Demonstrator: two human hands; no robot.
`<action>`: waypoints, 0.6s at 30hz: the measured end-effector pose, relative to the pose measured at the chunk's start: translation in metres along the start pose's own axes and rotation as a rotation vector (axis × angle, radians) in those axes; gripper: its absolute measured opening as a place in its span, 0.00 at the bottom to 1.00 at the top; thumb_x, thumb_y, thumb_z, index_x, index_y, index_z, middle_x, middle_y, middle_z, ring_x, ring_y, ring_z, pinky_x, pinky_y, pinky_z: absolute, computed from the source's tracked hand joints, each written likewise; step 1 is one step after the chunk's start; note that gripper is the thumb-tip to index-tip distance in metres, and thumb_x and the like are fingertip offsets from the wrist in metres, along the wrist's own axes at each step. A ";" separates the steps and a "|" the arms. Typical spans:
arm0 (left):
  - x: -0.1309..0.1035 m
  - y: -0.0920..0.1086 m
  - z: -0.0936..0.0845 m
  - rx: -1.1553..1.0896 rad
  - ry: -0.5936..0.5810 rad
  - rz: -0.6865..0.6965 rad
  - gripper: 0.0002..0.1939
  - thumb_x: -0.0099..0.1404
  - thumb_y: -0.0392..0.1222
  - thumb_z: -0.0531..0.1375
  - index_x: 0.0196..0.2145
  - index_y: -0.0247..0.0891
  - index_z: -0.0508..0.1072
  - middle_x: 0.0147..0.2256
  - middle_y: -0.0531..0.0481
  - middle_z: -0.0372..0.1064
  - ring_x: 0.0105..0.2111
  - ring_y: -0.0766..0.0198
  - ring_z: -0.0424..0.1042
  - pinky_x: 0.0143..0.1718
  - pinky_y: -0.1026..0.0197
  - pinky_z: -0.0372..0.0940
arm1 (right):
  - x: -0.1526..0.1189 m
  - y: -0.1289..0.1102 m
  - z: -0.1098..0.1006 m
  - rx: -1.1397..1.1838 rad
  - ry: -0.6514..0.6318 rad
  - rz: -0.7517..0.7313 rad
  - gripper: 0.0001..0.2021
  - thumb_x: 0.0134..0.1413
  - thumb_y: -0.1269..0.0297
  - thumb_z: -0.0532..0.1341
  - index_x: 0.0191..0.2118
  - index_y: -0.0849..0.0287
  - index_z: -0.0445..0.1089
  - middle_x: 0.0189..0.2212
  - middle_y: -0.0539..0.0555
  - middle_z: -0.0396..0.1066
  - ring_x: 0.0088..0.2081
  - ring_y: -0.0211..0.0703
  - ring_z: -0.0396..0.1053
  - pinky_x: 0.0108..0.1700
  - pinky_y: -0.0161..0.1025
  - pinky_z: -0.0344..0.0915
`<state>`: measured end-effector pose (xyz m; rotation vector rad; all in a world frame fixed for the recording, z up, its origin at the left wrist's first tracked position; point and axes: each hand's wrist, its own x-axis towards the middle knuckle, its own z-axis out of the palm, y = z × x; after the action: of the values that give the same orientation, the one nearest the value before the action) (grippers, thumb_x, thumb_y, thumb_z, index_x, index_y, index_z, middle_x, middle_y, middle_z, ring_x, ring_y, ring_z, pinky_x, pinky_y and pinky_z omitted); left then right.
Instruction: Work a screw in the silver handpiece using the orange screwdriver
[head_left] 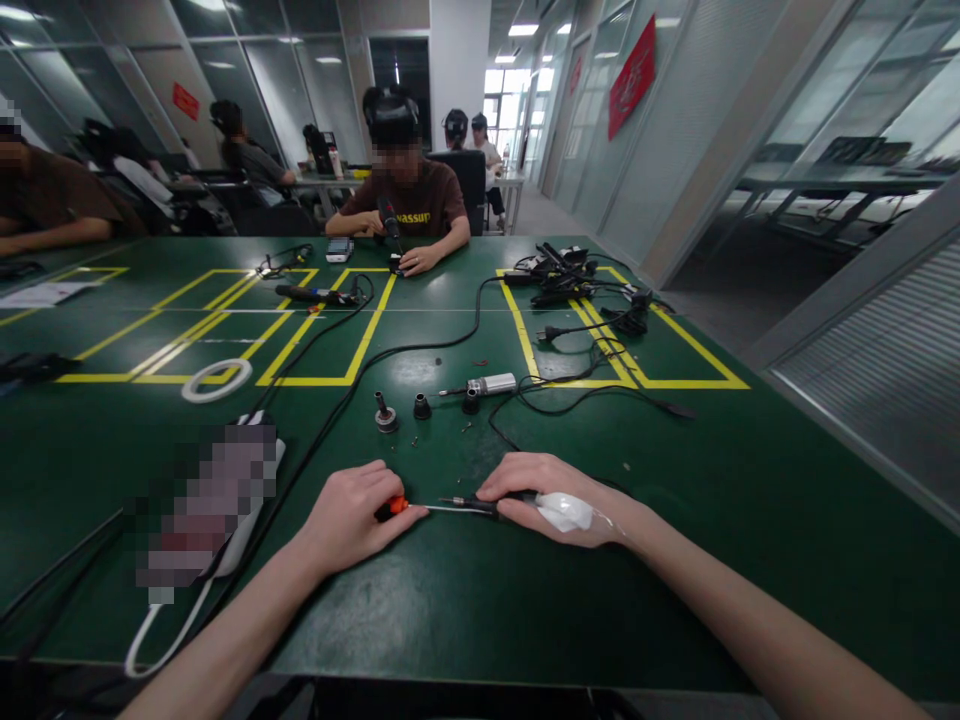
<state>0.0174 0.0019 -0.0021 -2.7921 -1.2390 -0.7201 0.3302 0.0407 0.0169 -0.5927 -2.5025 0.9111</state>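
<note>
My left hand (358, 512) is closed round the orange handle of a screwdriver (398, 505), whose thin metal shaft points right. Its tip meets the black part under the fingers of my right hand (540, 498). That hand is wrapped round a black tool (487, 506) with a slim metal end pointing left. A white patch covers the back of the right hand. Beyond the hands stand a metal-and-black nozzle piece (385, 415) and two small black caps (422, 406), with a silver-handled screwdriver (491, 384) lying behind them. Tiny screws (414, 441) lie between.
A power strip (259, 500), partly pixelated, and a white ring (217, 380) lie at left on the green table (420, 620). Cables run across it. Black corded tools (559, 272) are heaped at back right. Across the table, a person (420, 195) handles a tool.
</note>
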 end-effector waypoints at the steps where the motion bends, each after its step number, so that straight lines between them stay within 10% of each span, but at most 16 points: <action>1: 0.000 0.000 0.000 -0.001 -0.012 -0.001 0.22 0.77 0.50 0.57 0.25 0.39 0.67 0.23 0.53 0.68 0.23 0.65 0.67 0.26 0.63 0.57 | 0.000 0.000 0.000 0.000 -0.001 0.007 0.12 0.71 0.64 0.60 0.49 0.61 0.80 0.45 0.61 0.83 0.46 0.47 0.79 0.51 0.45 0.73; 18: 0.000 -0.001 0.001 -0.008 0.050 0.035 0.22 0.79 0.52 0.56 0.29 0.39 0.69 0.24 0.54 0.69 0.23 0.66 0.68 0.26 0.64 0.58 | 0.001 -0.002 0.000 0.004 0.007 0.007 0.12 0.70 0.65 0.60 0.48 0.61 0.80 0.45 0.61 0.83 0.46 0.48 0.79 0.51 0.46 0.73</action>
<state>0.0173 0.0024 -0.0037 -2.7760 -1.1792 -0.7898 0.3290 0.0398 0.0189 -0.6032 -2.4937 0.9150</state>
